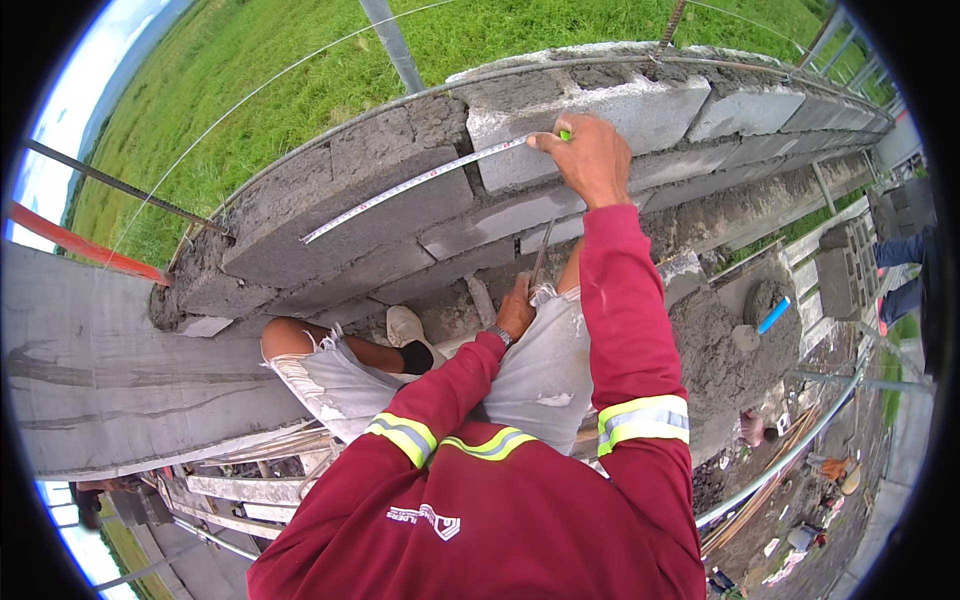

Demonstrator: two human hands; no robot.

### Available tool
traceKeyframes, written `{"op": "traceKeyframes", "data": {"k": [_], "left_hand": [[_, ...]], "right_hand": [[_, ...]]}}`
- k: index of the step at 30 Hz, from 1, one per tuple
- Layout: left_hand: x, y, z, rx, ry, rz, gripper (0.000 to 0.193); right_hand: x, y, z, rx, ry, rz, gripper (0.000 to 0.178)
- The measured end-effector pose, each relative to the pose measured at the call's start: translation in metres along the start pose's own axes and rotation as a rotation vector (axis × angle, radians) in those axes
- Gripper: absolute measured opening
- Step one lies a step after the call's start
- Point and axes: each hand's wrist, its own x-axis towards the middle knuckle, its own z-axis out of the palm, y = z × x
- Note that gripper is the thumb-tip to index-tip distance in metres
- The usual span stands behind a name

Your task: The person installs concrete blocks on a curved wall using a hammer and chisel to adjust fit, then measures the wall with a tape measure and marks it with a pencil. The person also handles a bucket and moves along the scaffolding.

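Note:
My right hand [590,158] is closed around a tape measure, of which a bit of green case [565,134] shows. Its white blade [410,185] reaches out to the left across the face of a grey concrete block wall [350,205], and the blade's end hangs free of any hand. By my left thigh, my left hand [516,308] grips a thin, dark metal tool [543,250] pointing up toward the wall; its kind I cannot make out. Rough wet mortar [385,125] lines the wall's upper edge. Most of the tape's case is hidden by my fingers.
At right, a blue-handled trowel [773,315] lies on a mortar heap [725,355]. Steel bars [130,190] and a string line [230,85] stand along the wall. A concrete column [120,360] rises at left. Another person's legs [897,275] show far right, beside stacked blocks [838,285].

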Motion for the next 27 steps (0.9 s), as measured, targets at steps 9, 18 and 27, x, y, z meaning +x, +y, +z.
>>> {"op": "traceKeyframes", "data": {"k": [9, 18, 27], "left_hand": [[-0.109, 0.027, -0.141, -0.179, -0.122, 0.252, 0.037], [-0.121, 0.055, -0.23, -0.155, -0.38, 0.186, 0.046], [-0.027, 0.113, -0.235, -0.102, -0.689, 0.185, 0.036]], "right_hand": [[-0.014, 0.018, 0.001, 0.156, -0.035, -0.174, 0.04], [-0.114, 0.238, -0.143, 0.562, -0.217, 0.279, 0.034], [-0.404, 0.284, -0.094, 1.138, 0.157, 1.047, 0.075]]}}
